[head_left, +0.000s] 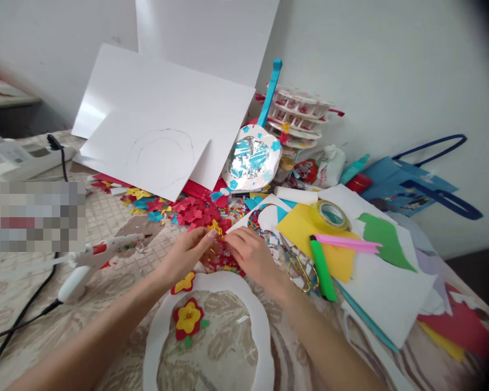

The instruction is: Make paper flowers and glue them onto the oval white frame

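My left hand (193,250) is closed in a pinch, with a small yellow paper piece (216,227) at its fingertips. Close beside it, my right hand (252,252) has its fingers bent and pressed together; whatever is in them is hidden. Both hands hover over a heap of red paper cutouts (195,210). Nearer to me lies a white wavy-edged ring (263,331) with a clear middle. One red and yellow paper flower (188,318) with green leaves rests inside the ring, and another flower (183,282) sits on its upper left rim.
To the left lies a white glue gun (75,279) with a black cord. Gold-handled scissors (302,274), a green marker (323,269), yellow tape (330,215) and coloured paper spread rightward. Behind stand white boards (167,103), a decorated hand mirror (252,157) and a blue bag (407,182).
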